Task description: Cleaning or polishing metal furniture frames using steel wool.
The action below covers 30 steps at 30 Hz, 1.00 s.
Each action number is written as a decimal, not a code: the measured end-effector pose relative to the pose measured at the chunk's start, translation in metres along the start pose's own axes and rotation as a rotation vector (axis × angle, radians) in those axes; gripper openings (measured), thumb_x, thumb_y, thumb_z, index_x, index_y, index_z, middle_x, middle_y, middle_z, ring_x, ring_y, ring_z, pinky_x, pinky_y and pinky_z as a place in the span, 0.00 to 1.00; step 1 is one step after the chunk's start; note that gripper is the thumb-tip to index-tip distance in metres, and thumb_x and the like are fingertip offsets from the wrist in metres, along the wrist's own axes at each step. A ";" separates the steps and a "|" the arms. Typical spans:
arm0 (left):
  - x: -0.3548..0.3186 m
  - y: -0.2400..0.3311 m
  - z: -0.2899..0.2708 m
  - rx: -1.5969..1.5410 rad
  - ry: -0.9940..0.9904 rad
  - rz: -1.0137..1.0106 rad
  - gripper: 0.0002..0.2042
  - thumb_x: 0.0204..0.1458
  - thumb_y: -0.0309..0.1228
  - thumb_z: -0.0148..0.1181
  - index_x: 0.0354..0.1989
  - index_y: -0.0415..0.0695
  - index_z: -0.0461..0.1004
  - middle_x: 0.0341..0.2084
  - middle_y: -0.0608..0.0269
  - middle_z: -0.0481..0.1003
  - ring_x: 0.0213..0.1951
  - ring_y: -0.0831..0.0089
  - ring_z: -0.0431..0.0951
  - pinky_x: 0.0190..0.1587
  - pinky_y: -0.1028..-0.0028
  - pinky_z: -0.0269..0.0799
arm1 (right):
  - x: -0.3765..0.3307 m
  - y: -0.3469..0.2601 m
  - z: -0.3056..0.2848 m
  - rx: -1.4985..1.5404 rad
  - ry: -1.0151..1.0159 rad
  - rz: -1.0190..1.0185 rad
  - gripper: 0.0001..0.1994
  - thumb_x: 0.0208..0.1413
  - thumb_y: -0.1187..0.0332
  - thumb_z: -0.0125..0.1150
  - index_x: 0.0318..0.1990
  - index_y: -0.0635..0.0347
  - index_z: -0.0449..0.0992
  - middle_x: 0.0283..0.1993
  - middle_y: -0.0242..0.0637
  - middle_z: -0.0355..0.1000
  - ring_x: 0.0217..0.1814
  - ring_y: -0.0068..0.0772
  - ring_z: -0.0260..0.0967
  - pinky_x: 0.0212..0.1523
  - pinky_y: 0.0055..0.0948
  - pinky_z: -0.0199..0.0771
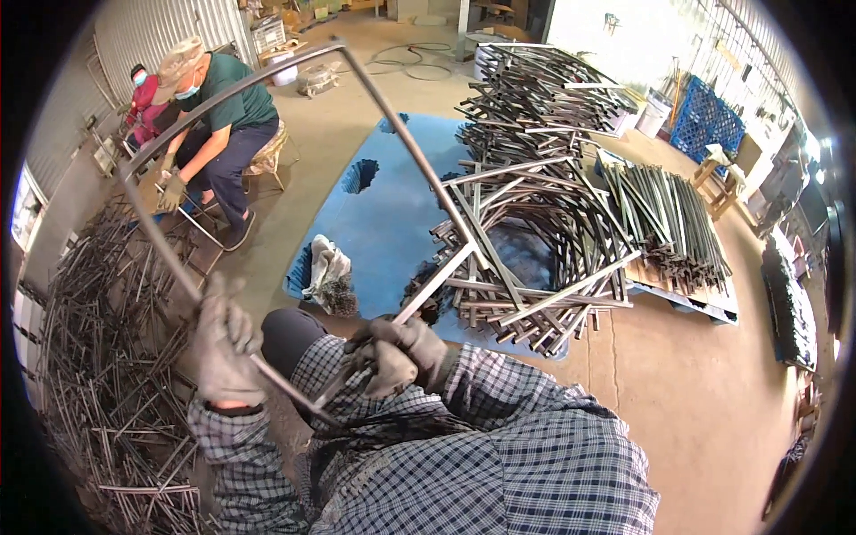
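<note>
A large bent metal tube frame (399,134) rises in front of me, tilted, with rounded corners at its far end and a short crosspiece at its right side. My left hand (229,348), in a grey work glove, is closed around its left side; the fingertips are slightly blurred. In a matching glove, my right hand (397,354) grips the near right tube close to my lap, its fingers curled. The frame's near corner lies by my checked sleeve and knee, partly hidden.
A tangled heap of thin metal rods (116,357) covers the floor at left. Stacked bent tubes (544,205) and a white cloth bag (328,267) rest on a blue pallet (383,223). More tubes (669,223) lie at right. A seated masked co-worker (223,116) handles metal pieces.
</note>
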<state>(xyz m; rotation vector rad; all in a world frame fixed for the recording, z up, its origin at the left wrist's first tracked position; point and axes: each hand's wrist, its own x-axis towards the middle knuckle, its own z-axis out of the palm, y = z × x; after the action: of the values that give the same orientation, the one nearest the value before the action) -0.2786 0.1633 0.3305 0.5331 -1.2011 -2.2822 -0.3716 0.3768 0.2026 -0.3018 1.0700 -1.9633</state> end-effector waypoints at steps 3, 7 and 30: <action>0.006 -0.034 0.040 0.186 -0.202 0.094 0.13 0.56 0.31 0.57 0.47 0.40 0.70 0.15 0.72 0.64 0.15 0.84 0.63 0.18 0.81 0.63 | -0.036 -0.033 -0.020 0.228 0.092 -0.055 0.18 0.60 0.62 0.49 0.45 0.72 0.69 0.37 0.49 0.74 0.34 0.41 0.76 0.36 0.35 0.80; -0.007 -0.032 0.071 0.436 -0.415 0.077 0.17 0.55 0.25 0.56 0.54 0.39 0.66 0.31 0.64 0.75 0.31 0.78 0.75 0.31 0.79 0.73 | -0.072 -0.065 -0.056 0.286 0.173 -0.256 0.20 0.60 0.56 0.50 0.47 0.69 0.68 0.39 0.51 0.73 0.36 0.45 0.74 0.34 0.41 0.80; 0.017 -0.064 -0.144 0.193 0.090 -0.193 0.16 0.58 0.34 0.55 0.53 0.45 0.67 0.36 0.63 0.75 0.35 0.76 0.77 0.37 0.77 0.77 | -0.022 -0.070 -0.144 0.266 0.542 -0.720 0.18 0.64 0.53 0.40 0.41 0.59 0.70 0.36 0.43 0.70 0.35 0.42 0.69 0.38 0.43 0.74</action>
<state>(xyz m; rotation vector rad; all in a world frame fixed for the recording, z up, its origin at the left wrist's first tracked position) -0.2285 0.0917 0.1980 0.8474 -1.3862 -2.2828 -0.4782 0.4950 0.1740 0.0119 1.0942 -2.9173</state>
